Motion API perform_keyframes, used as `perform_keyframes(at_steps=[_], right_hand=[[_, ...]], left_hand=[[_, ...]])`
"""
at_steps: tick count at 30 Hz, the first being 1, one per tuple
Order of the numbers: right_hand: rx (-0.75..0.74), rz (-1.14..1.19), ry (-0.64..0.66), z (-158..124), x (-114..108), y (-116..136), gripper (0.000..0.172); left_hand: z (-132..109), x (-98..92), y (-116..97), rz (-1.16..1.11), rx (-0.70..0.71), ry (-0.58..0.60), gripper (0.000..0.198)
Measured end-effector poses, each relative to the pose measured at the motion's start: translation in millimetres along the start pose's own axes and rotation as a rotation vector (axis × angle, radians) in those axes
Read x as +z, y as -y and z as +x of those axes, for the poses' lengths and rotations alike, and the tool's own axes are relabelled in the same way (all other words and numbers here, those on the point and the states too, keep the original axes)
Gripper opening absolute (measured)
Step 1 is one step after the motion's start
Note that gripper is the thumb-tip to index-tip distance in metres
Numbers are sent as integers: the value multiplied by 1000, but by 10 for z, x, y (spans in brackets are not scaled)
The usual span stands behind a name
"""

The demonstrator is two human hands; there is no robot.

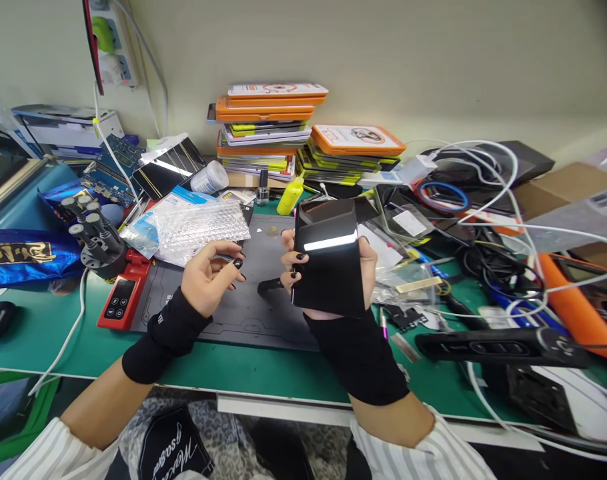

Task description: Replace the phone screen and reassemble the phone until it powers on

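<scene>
My right hand [367, 263] is closed around a glossy black tablet-like device [328, 267], thumb on its right edge and fingertips over the left. The device is held up and tilted above the dark grey work mat [233, 320], its dark face towards me and a bright light streak across it. Over the left part of the mat, my left hand [211, 277] hovers with loosely curled fingers, thumb apart from the index finger, nothing visible in it. Clear bubble wrap [198, 230] lies just behind that hand. A short black object [270, 287] shows beside the device, partly hidden.
A red unit with a button panel [123, 300] sits at the mat's left. Behind are stacked orange cases [268, 113] and a yellow bottle [290, 197]. Tangled white cables [513, 173] and loose parts crowd the right. A black handheld device [498, 345] juts in at front right.
</scene>
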State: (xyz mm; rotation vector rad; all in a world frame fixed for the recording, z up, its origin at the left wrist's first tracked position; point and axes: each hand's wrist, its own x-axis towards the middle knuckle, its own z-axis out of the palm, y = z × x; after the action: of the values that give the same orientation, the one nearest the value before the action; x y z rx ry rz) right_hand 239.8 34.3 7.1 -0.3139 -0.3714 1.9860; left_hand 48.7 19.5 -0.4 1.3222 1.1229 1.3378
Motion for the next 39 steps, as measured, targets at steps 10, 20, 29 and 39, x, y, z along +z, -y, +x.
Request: perform_keyframes(at_steps=[10,20,29,39], right_hand=[[-32,27,2,112,-80,-25,51],[-55,79,-71,133,-56,34,54],[-78,128,-117,148,-46,85,61],[-80,170,-144,175,-54,96,62]], left_hand=[[11,-9,3,-11,16,-27,25],[54,-60,30,22,68,-21,25],[63,-77,59,39,75,-8,26],[29,-6,-27,13,31,-73,25]])
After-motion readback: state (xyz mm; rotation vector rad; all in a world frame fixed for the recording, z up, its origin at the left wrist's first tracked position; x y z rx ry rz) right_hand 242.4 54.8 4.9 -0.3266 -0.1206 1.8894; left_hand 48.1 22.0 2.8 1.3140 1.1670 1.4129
